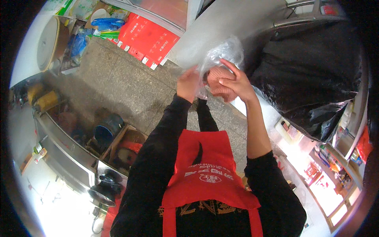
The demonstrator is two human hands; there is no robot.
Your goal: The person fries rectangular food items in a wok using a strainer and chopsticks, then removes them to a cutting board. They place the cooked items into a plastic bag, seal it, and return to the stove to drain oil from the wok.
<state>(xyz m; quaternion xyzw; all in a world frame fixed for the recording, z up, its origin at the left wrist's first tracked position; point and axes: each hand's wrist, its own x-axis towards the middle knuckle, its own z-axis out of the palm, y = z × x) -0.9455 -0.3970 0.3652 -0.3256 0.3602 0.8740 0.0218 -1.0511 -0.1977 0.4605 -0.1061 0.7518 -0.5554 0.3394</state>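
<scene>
My right hand (238,84) grips a brownish-pink ribbed cloth item (219,80), perhaps knitted, with the thumb over it and a finger stretched out. A clear plastic bag (226,51) surrounds or lies behind the item; which of the two cannot be told. At the bag's left edge is my left hand (188,84), blurred, its fingers bent against the thin plastic. Both hands are raised in front of me, above the speckled floor. Part of the item's left side is dark and hidden by the plastic.
Black plastic sheeting (308,74) covers something large at the right. Flat red printed cardboard (151,38) lies beyond the floor at the top. At the left stand a round-lidded container (49,44), a blue bucket (108,129) and a metal-edged counter (65,142).
</scene>
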